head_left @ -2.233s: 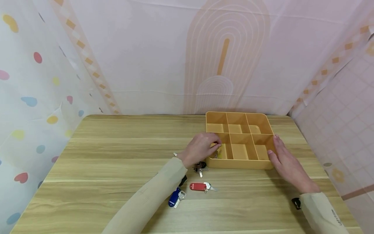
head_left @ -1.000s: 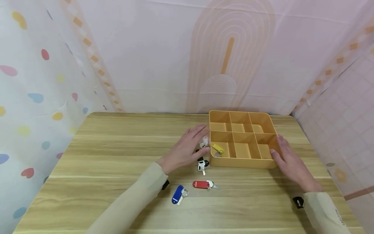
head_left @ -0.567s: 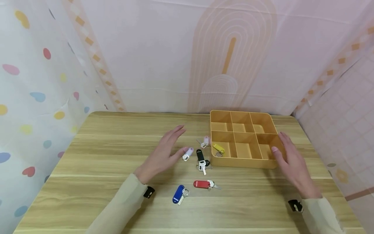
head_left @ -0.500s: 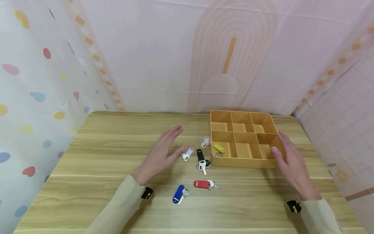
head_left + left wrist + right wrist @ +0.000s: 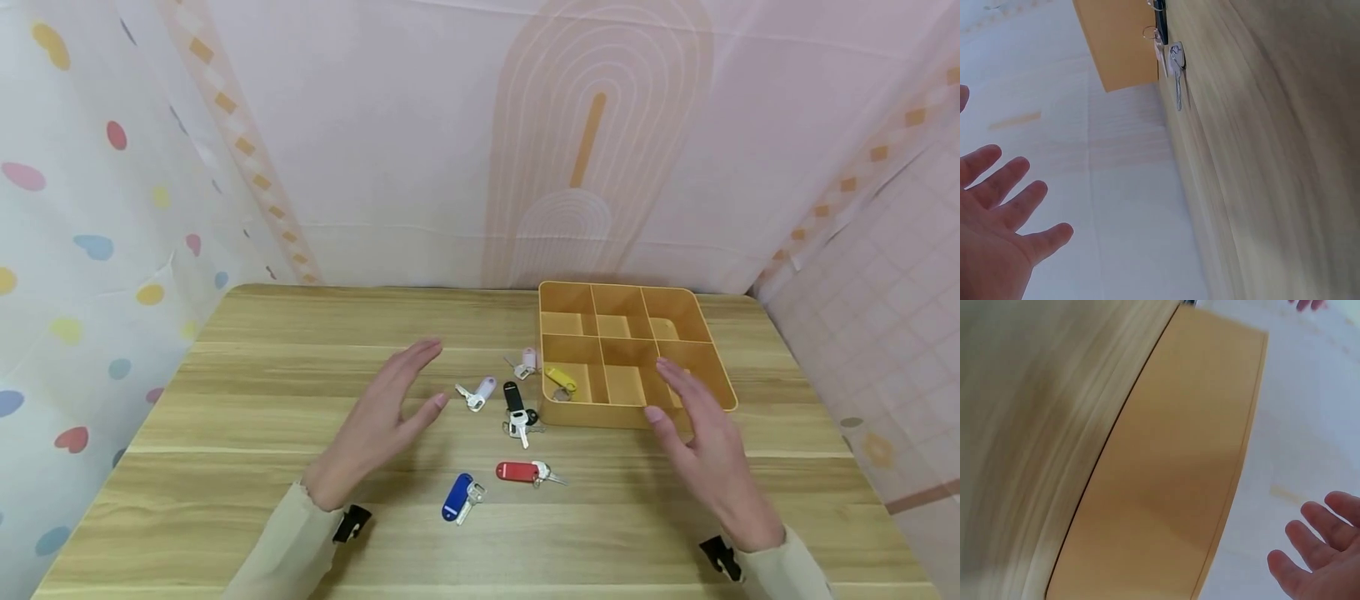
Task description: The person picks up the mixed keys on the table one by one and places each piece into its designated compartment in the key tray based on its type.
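While coloured dots and hearts mark the patterned curtain (image 5: 116, 250) at the far left, a beige sleeve (image 5: 281, 550) with a black wrist strap (image 5: 352, 523) leads to the person's left hand (image 5: 375, 425), which hovers over the wood-grain table (image 5: 285, 367). Its fingers are straight and its thumb stands apart from them; the left wrist view shows the fingers spread. Next lies the blue key tag (image 5: 457, 497), a silver key at its right, with the lavender key tag (image 5: 486, 387) farther back, its key pointing left. The black key tag (image 5: 513, 396) and its silver key lie near the box, the red key tag (image 5: 516, 472) in front of them and the pink key tag (image 5: 529, 358) behind. Inside the front left compartment of the orange six-compartment box (image 5: 637, 417) rests the yellow key tag (image 5: 560, 380), tilted. The person's right hand (image 5: 705, 454) hovers at the box's front right, fingers extended, thumb apart. A faint grid covers the right-hand curtain (image 5: 892, 317).
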Demonstrator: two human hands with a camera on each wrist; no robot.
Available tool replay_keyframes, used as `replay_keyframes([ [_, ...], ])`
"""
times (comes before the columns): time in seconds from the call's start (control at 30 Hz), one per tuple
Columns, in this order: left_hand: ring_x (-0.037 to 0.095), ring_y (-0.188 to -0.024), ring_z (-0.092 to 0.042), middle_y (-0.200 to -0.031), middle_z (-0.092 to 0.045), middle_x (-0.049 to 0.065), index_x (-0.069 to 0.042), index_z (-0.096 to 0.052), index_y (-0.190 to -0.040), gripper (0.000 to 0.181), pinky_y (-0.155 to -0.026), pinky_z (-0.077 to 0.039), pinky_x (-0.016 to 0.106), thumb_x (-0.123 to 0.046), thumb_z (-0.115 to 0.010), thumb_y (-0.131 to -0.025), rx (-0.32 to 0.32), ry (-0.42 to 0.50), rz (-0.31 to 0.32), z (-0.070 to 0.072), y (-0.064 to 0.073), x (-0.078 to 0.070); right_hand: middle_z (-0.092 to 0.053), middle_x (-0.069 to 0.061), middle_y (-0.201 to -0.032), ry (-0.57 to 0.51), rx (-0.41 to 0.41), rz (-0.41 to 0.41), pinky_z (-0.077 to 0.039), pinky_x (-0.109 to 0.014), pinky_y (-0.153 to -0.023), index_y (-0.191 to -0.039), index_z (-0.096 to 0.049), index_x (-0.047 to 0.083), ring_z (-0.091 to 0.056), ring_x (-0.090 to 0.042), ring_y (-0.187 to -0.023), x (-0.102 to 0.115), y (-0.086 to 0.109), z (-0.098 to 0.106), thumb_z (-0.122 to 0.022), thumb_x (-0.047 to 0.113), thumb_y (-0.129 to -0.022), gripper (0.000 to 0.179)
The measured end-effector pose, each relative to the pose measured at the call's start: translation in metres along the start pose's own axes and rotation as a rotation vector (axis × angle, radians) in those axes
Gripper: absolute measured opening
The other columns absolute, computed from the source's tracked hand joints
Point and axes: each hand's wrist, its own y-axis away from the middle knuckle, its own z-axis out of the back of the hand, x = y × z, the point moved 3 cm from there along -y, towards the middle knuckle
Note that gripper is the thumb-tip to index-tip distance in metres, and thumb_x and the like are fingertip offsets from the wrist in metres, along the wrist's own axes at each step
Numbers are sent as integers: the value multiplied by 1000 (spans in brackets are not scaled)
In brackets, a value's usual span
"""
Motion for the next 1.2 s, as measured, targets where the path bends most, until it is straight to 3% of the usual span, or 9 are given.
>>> replay_keyframes([
  [0.3,33,-146,-41,-160,-44,10,-7,-45,-155,64,-117,-34,60,-32,-67,-100,-32,-15,18,9,14,-1,-55,-16,-149,-31,77,97,-29,-20,-118,-145,-56,2,-54,-39,-133,27,10,-23,-74,14,-93,56],
  [0.53,34,-146,-42,-160,-45,9,-7,-47,-154,63,-118,-32,60,-31,-67,-99,-57,-30,4,11,19,1,-59,-10,-146,14,158,143,-47,-54,-105,-144,-58,4,-58,-33,-131,43,19,-43,-74,24,-94,55],
  [0.67,35,-145,-43,-159,-46,10,-8,-47,-154,62,-116,-34,62,-29,-67,-99,-73,-17,-3,11,21,1,-61,-13,-143,13,223,148,-49,-55,-105,-142,-59,5,-59,-33,-129,46,23,-54,-73,28,-95,54],
  [0.83,35,-145,-42,-159,-46,11,-7,-47,-154,61,-118,-31,63,-28,-66,-99,-78,-8,-7,11,24,2,-63,-12,-141,0,321,99,-50,-55,-104,-140,-62,8,-60,-31,-129,48,26,-65,-72,34,-98,50],
  [1.2,34,-145,-43,-159,-46,10,-7,-48,-153,61,-117,-34,61,-28,-67,-99,-43,-5,11,9,28,0,-70,2,-128,-57,475,7,-56,-44,-99,-128,-71,10,-66,-17,-119,46,24,-87,-73,40,-98,42],
])
